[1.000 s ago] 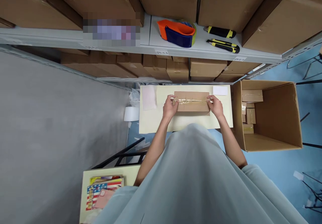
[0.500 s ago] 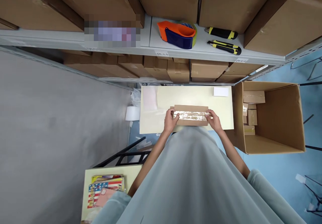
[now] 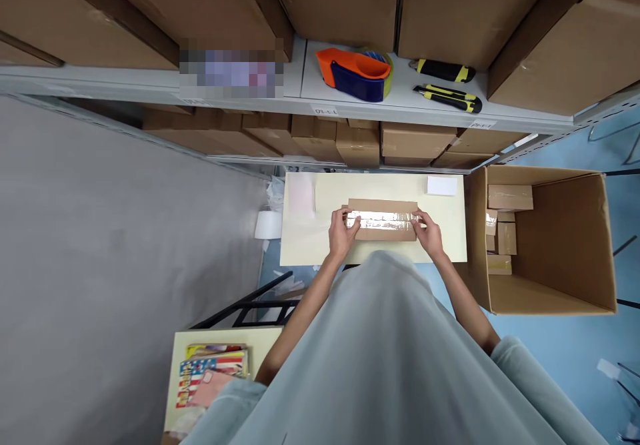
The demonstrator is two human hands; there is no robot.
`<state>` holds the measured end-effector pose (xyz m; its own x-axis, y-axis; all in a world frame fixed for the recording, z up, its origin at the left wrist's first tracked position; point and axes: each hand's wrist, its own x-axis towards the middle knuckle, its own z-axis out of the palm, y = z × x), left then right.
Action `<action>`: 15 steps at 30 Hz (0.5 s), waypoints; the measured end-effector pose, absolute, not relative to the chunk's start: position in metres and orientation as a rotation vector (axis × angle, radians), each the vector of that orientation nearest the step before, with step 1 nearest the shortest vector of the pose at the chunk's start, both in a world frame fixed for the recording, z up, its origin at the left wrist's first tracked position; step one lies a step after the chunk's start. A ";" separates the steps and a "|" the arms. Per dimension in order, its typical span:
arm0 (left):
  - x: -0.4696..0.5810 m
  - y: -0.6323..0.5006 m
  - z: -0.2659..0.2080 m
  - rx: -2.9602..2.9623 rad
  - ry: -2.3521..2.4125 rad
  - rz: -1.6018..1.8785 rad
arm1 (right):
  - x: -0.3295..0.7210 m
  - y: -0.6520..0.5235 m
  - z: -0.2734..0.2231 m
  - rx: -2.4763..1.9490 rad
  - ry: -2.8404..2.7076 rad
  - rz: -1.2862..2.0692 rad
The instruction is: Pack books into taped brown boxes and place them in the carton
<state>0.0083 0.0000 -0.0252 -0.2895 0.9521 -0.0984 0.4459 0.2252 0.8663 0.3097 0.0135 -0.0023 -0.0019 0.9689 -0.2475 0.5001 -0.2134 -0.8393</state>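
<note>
A flat, narrow cardboard box (image 3: pixel 385 234) lies lengthwise over the pale tabletop (image 3: pixel 310 251), with a shiny strip of clear packing tape (image 3: pixel 383 221) along its middle. My left hand (image 3: pixel 344 233) grips the box's left end, thumb on top by the tape and fingers round the far edge. At the opposite end, my right hand (image 3: pixel 428 233) pinches the box with thumb and fingers near the tape's end. The undersides of the box and some fingertips are hidden.
An open carton (image 3: pixel 560 231) holding several small boxes stands right of the table. A white box (image 3: pixel 442 185) sits at the table's back right. On the shelf ahead lie an orange-blue tape dispenser (image 3: pixel 357 75) and two utility knives (image 3: pixel 447 98). Magazines (image 3: pixel 215 371) lie at lower left.
Both hands and the taped cardboard box have shifted slightly away from my body, toward the shelf. The grip at both ends stays about the same.
</note>
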 end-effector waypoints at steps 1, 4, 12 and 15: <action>0.009 0.001 -0.027 1.290 1.854 0.990 | 0.310 0.016 -0.003 -1.748 -1.521 1.153; 0.010 -0.002 -0.036 1.268 1.880 0.973 | 0.308 0.017 -0.006 -1.747 -1.537 1.165; 0.013 -0.009 -0.055 1.263 1.904 0.957 | 0.302 0.008 -0.013 -1.739 -1.518 1.199; 0.012 -0.008 -0.055 1.260 1.893 0.947 | 0.303 0.009 -0.014 -1.753 -1.510 1.201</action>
